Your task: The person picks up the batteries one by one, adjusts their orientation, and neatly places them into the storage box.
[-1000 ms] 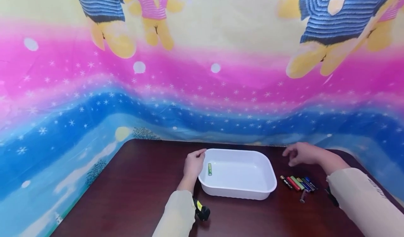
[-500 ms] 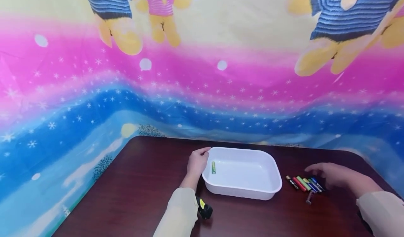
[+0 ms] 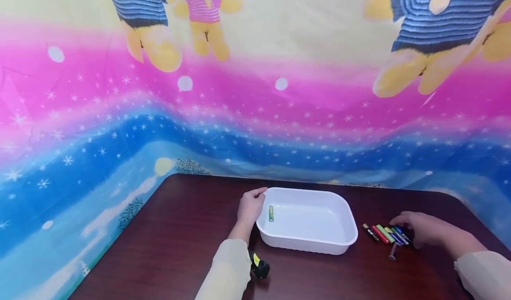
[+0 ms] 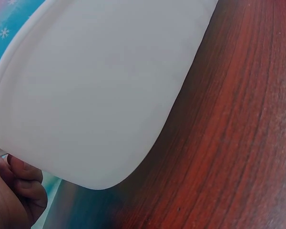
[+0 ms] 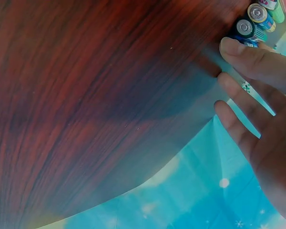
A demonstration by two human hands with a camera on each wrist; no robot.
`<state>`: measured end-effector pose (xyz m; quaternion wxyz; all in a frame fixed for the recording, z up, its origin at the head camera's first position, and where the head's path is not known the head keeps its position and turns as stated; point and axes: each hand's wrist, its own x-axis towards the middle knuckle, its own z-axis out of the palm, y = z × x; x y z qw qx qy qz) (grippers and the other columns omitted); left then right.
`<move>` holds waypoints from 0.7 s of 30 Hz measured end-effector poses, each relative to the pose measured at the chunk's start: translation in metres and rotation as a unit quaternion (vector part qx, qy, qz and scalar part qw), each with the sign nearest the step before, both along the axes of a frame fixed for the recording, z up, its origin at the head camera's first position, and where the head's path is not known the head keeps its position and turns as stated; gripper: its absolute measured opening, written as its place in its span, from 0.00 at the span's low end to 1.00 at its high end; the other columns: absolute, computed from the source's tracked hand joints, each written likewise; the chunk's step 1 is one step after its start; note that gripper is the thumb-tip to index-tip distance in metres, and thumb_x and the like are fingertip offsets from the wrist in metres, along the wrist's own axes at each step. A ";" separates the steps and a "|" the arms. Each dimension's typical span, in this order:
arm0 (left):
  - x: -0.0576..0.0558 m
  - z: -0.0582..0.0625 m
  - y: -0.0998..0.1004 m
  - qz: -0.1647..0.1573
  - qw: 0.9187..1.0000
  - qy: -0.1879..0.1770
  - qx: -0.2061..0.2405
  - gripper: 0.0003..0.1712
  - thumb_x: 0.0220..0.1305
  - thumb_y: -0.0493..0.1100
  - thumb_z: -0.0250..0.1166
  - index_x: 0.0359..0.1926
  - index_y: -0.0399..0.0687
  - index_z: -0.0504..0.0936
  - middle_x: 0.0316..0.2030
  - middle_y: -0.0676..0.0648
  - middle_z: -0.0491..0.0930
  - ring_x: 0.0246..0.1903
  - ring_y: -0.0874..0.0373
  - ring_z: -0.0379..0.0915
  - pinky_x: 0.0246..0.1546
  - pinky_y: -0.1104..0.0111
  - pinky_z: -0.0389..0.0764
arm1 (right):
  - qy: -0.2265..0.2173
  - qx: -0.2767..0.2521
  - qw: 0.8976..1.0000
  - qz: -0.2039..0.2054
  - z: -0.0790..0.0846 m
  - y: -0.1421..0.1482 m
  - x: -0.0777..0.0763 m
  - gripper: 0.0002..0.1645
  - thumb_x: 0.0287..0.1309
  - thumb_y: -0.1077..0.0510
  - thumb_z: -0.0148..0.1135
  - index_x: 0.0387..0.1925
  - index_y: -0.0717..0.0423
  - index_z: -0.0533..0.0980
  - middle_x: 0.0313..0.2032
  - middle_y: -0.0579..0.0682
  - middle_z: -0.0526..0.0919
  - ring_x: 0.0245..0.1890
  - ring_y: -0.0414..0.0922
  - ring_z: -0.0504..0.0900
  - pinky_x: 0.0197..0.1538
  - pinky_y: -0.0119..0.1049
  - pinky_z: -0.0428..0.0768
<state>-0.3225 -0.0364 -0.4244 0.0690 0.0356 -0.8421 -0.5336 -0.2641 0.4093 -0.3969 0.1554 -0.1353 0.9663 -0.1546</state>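
Observation:
In the head view, a white plastic tray (image 3: 307, 245) stands on the table with one green battery (image 3: 271, 214) lying inside at its left. My left hand (image 3: 250, 207) pinches the tray's left rim near the back corner; its curled fingers (image 4: 31, 188) show below the rim in the left wrist view. To the right of the tray several batteries (image 3: 385, 233) lie side by side, among them black, red, green and blue ones. My right hand (image 3: 425, 229) is at the right end of this row. Its thumb is close to a dark battery (image 5: 245, 29); the index fingertip is hidden in the right wrist view.
A small brownish cylindrical thing (image 3: 394, 251) sits in front of the battery row. Around it all is a dark reddish wooden table (image 3: 179, 229), its back edge against a printed cloth (image 3: 239, 113). A black wrist camera (image 3: 259, 266) hangs from the left wrist.
My right hand has moved rightward and down from behind the batteries to the row's right end. The left hand stays on the tray rim. The whole view has shifted slightly.

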 end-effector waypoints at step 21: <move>-0.002 -0.004 -0.001 0.005 1.000 0.010 0.000 0.17 0.63 0.45 0.54 0.50 0.57 0.82 0.51 0.50 0.78 0.52 0.54 0.72 0.51 0.57 0.71 | 0.051 -0.057 0.996 -0.047 0.000 0.002 -0.001 0.35 0.30 0.81 0.58 0.50 0.67 0.72 0.38 0.58 0.75 0.30 0.48 0.72 0.22 0.36 0.70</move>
